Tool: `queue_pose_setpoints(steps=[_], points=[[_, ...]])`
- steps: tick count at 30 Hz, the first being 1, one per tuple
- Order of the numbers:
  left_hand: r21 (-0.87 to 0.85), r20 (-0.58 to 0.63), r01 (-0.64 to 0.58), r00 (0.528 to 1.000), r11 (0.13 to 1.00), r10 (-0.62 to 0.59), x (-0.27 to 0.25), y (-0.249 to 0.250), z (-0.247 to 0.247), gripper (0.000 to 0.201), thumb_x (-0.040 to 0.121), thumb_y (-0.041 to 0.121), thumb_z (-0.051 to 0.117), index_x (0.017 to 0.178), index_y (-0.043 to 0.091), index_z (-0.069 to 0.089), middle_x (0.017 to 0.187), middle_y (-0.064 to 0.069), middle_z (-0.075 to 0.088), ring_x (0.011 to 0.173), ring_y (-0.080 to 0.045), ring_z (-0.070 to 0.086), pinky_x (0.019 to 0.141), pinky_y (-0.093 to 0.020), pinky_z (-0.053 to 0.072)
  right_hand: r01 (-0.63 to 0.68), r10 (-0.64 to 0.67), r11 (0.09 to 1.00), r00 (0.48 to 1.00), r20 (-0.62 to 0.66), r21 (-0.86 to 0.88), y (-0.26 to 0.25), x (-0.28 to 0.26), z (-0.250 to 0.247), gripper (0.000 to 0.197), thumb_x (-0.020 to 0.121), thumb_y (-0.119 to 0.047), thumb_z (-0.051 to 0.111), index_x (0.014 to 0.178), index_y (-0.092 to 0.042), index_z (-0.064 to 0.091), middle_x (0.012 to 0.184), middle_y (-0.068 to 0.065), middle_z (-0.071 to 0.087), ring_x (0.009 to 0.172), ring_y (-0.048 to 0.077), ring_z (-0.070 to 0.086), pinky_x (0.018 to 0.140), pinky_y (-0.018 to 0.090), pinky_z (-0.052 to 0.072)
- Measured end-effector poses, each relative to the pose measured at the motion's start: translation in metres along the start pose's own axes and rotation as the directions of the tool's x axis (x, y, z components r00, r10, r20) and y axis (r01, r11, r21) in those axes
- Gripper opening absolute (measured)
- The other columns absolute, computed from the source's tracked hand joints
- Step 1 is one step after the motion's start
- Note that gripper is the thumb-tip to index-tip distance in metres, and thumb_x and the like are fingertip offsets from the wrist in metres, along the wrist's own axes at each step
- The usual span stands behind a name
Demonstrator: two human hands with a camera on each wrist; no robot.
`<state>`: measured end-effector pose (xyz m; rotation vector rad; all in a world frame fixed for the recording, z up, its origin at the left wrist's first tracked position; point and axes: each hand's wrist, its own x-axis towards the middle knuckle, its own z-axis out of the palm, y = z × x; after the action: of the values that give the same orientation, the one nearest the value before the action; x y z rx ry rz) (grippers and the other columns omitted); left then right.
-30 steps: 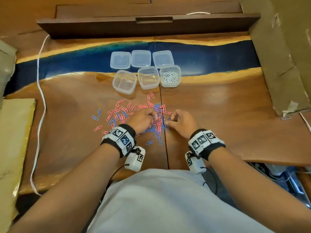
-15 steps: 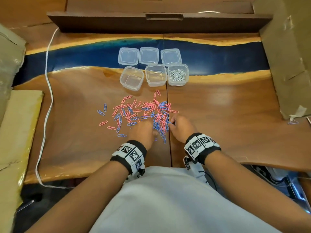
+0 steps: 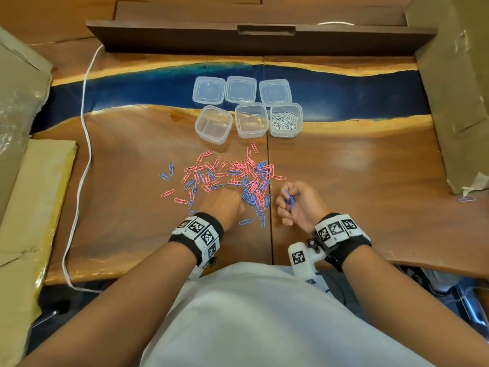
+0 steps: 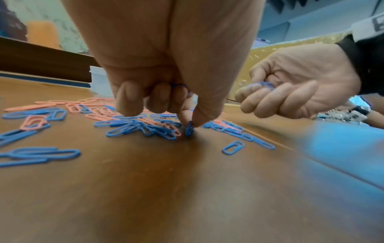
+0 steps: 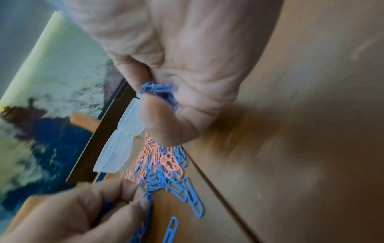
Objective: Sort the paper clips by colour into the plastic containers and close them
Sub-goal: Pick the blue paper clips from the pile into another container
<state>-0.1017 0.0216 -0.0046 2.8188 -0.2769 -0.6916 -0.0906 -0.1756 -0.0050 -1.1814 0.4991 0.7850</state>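
Observation:
A mixed pile of pink and blue paper clips [image 3: 232,178] lies on the wooden table. My left hand [image 3: 225,205] is down at the pile's near edge and pinches a blue clip [image 4: 189,129] against the table, with more blue clips tucked in its curled fingers. My right hand [image 3: 296,205] is lifted beside the pile, fingers curled round a bunch of blue clips [image 5: 161,92]. Three clear containers stand beyond the pile: the left one [image 3: 213,124] and middle one [image 3: 251,120] empty, the right one [image 3: 285,120] holding silver clips. Three lids [image 3: 240,90] lie behind them.
A white cable [image 3: 84,123] runs down the table's left side. Cardboard boxes [image 3: 455,88] stand at the right and at the left [image 3: 23,154]. A dark wooden board [image 3: 262,38] crosses the back. One loose clip [image 3: 467,199] lies by the right box.
My right hand has lifted off the pile and turned palm-in with blue clips in it. My left hand has drawn back to the pile's near edge and pinches a blue clip.

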Motion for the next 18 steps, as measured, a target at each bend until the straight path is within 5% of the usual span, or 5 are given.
queue_pose_setpoints(steps=[5,10,12,15,18], points=[[-0.459,0.003,0.093,0.995,0.884,-0.104,-0.001,-0.005,-0.002,0.012,0.09,0.016,0.042,0.079,0.011,0.043,0.075,-0.007,0.05,0.065,-0.023,0.041,0.057,-0.033,0.03,0.013,-0.013,0.999,1.0,-0.007,0.039,0.005,0.0,0.003,0.023,0.081,-0.015,0.036,0.063,-0.007,0.048,0.059,0.009,0.047,0.043,0.019,0.041,0.04,0.022,0.034],[-0.957,0.285,0.291,0.943,0.007,-0.168,-0.001,-0.015,-0.006,0.003,0.062,0.014,0.039,0.063,0.014,0.042,0.054,-0.003,0.037,0.045,-0.015,0.031,0.043,-0.017,0.022,0.06,-0.238,0.807,0.944,-0.229,-0.588,0.011,0.007,0.01,0.043,0.093,-0.039,0.053,0.055,-0.018,0.049,0.042,-0.008,0.035,0.038,0.012,0.031,0.044,0.024,0.03],[-0.953,0.296,0.286,0.948,-0.096,-0.114,-0.004,-0.019,-0.008,0.011,0.067,0.008,0.032,0.064,0.011,0.042,0.057,-0.006,0.036,0.044,-0.015,0.03,0.044,-0.019,0.02,0.119,-0.39,0.582,0.909,-0.147,-0.805,0.011,0.007,0.011,0.037,0.094,-0.036,0.056,0.062,-0.018,0.055,0.045,-0.011,0.04,0.044,0.007,0.035,0.05,0.027,0.03],[-0.962,0.273,0.272,0.95,-0.025,-0.152,-0.003,-0.022,-0.006,0.011,0.072,0.009,0.041,0.065,0.011,0.05,0.056,-0.004,0.039,0.044,-0.015,0.031,0.042,-0.019,0.022,0.124,-0.416,0.374,0.908,-0.047,-0.919,0.009,0.003,0.013,0.013,0.083,-0.027,0.071,0.092,-0.022,0.062,0.062,-0.015,0.045,0.061,0.007,0.045,0.06,0.026,0.034],[-0.83,0.094,0.206,0.968,0.518,-0.234,0.002,-0.023,0.001,0.016,0.084,0.011,0.06,0.07,0.018,0.057,0.056,0.004,0.044,0.044,-0.009,0.041,0.047,-0.022,0.035,0.093,-0.388,0.269,0.922,-0.019,-0.959,0.009,0.002,0.009,0.027,0.081,-0.023,0.073,0.106,-0.025,0.063,0.07,-0.019,0.044,0.075,0.014,0.05,0.066,0.024,0.036]])
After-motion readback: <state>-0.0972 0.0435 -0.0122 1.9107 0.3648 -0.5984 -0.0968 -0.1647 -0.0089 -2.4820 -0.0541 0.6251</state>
